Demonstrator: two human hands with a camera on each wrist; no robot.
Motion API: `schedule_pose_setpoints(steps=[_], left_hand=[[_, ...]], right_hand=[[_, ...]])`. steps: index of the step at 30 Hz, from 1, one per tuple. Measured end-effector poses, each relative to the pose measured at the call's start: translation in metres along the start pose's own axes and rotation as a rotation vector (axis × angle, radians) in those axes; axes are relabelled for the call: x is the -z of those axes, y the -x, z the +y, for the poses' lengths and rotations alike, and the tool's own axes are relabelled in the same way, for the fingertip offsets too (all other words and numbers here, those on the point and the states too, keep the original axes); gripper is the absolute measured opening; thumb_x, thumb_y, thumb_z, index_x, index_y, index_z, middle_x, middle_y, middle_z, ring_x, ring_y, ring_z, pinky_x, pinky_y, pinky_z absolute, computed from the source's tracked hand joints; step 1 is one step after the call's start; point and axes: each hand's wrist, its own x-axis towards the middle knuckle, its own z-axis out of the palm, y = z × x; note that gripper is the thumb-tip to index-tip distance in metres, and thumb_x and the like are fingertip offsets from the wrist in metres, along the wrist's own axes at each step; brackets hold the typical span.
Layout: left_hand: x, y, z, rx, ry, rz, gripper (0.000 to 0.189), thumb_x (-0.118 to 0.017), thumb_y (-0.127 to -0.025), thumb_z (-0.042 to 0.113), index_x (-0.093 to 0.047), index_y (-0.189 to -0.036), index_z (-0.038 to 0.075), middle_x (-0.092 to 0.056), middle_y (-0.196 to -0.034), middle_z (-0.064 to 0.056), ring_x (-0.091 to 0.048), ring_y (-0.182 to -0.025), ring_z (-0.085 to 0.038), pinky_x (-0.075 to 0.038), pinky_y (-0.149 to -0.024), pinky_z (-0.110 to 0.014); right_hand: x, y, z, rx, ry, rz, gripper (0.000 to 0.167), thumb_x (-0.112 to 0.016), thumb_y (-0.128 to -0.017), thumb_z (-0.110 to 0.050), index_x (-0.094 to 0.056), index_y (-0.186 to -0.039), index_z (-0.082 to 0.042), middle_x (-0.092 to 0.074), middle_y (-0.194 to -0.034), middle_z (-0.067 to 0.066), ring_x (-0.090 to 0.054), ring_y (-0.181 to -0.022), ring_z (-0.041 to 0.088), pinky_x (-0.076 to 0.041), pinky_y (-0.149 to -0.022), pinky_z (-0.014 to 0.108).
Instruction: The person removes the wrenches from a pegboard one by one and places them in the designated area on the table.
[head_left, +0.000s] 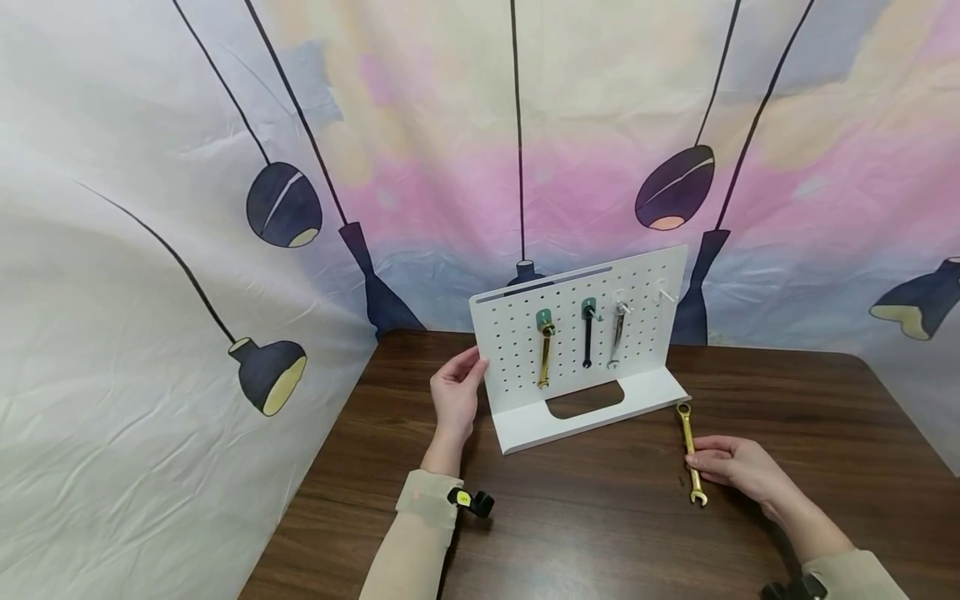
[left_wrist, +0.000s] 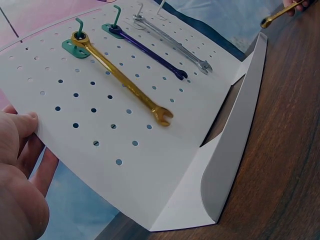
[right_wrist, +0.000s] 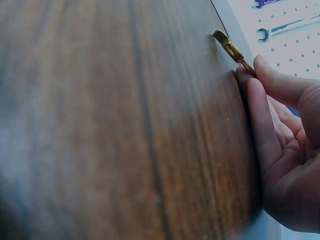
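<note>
A white pegboard stand (head_left: pixel 645 342) stands on the brown table. My left hand (head_left: pixel 455 396) pinches its left edge, the thumb in front and the other fingers behind, as the left wrist view shows. Between thumb and fingers my right hand (head_left: pixel 738 468) holds a gold combination wrench (head_left: pixel 687 427) by its shaft, near the stand's front right corner. Its ring end points toward the stand and its open end toward me. On the board's hooks hang another gold wrench (left_wrist: pixel 120 75), a dark purple wrench (left_wrist: pixel 150 54) and a silver wrench (left_wrist: pixel 172 41).
To the right of the silver wrench, a white hook (head_left: pixel 666 293) on the board carries nothing. The wooden table (head_left: pixel 600 517) reaches back to a fabric backdrop (head_left: pixel 450 125) printed with lamps. An oval cut-out opens at the stand's lower bend.
</note>
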Motion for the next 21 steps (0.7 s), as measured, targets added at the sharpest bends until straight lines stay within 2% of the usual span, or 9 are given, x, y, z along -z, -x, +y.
schedule_pose_setpoints(steps=[8,14,21], left_hand=[[-0.001,0.0,0.001,0.009,0.004,0.01,0.023,-0.084,-0.093,0.004,-0.082,-0.116,0.002,-0.081,-0.1,-0.006,-0.069,-0.084,-0.012,-0.061,-0.075,-0.023],[-0.002,0.0,0.001,0.012,0.003,0.025,0.025,-0.083,-0.093,-0.001,-0.08,-0.117,-0.003,-0.08,-0.098,-0.002,-0.068,-0.082,-0.009,-0.059,-0.071,-0.021],[-0.002,0.0,0.001,-0.005,0.018,0.005,0.024,-0.084,-0.092,0.002,-0.081,-0.116,-0.002,-0.08,-0.097,-0.001,-0.068,-0.081,-0.009,-0.059,-0.07,-0.021]], right_hand=[[-0.002,0.001,-0.006,-0.025,0.047,0.031,0.057,-0.077,-0.102,-0.017,-0.055,-0.138,0.021,-0.078,-0.112,0.015,-0.073,-0.094,0.008,-0.063,-0.082,0.031],[0.0,0.001,-0.01,-0.054,0.083,0.028,0.059,-0.079,-0.1,-0.019,-0.057,-0.137,0.02,-0.079,-0.11,0.014,-0.074,-0.093,0.01,-0.063,-0.081,0.031],[0.001,-0.001,-0.011,-0.079,0.078,0.021,0.059,-0.081,-0.099,-0.019,-0.058,-0.136,0.02,-0.079,-0.11,0.014,-0.074,-0.092,0.011,-0.064,-0.08,0.032]])
